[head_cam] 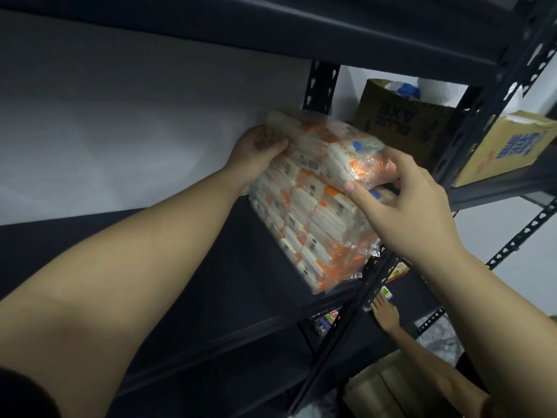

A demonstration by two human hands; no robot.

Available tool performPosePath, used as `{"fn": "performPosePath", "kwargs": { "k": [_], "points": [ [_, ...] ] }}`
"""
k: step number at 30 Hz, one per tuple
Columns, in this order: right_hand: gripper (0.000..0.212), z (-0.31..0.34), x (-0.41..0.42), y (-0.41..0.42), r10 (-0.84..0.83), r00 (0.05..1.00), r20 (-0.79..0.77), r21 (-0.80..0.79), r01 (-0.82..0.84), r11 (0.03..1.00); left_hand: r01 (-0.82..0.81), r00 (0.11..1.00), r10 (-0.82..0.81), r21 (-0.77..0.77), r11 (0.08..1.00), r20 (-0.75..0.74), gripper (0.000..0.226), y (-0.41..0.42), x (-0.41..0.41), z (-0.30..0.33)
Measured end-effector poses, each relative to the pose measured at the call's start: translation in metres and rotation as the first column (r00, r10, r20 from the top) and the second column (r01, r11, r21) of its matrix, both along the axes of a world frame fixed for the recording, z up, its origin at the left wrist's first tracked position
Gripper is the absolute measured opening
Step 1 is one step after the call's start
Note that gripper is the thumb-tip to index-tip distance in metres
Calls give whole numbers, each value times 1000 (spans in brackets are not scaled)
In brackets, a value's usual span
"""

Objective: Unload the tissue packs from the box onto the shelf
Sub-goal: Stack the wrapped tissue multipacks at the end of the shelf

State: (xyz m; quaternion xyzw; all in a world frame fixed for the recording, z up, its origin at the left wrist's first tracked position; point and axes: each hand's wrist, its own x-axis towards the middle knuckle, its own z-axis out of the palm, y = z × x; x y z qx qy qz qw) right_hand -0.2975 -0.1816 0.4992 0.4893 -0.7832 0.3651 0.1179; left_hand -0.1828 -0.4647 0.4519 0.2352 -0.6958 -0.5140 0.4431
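- top tissue pack (337, 152) at frame centre is grasped at both ends, left hand (259, 152) and right hand (401, 200), likely for squaring onto the stack (307, 233)
- stack is set on the dark shelf (187, 267) by the upright; box is not clearly seen

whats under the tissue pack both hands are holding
Under the top tissue pack, held by the left hand and right hand, lie more stacked tissue packs on the dark shelf. The stack covers the shelf beneath it.
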Motion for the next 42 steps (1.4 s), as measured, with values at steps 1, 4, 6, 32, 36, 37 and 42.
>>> {"fn": "performPosePath", "kwargs": {
  "k": [1,4,6,32,36,37,42],
  "points": [
    [81,0,0,0,2,1000,5,-4,-2,1000,0,1000,0,0,1000,4,66,3,0,1],
    [82,2,-1,-1,0,1000,19,-22,0,1000,10,1000,-9,-13,1000,22,56,8,0,7],
    [82,2,-2,-2,-8,1000,21,-29,9,1000,6,1000,-6,-13,1000,29,44,8,-2,11],
    [87,-104,9,54,28,999,-43,-179,-35,983,-70,978,61,40,997,198,77,97,40,-50],
    [43,-143,10,58,32,991,133,-143,-12,990,-115,974,137,-125,985,179,86,108,49,-39],
    [33,-149,10,58,22,983,180,-98,-5,995,-119,973,156,-205,972,172,84,110,50,-28],
    [45,-165,5,45,-19,955,297,55,3,998,13,955,162,-582,813,247,85,122,44,46]
  ]
}}
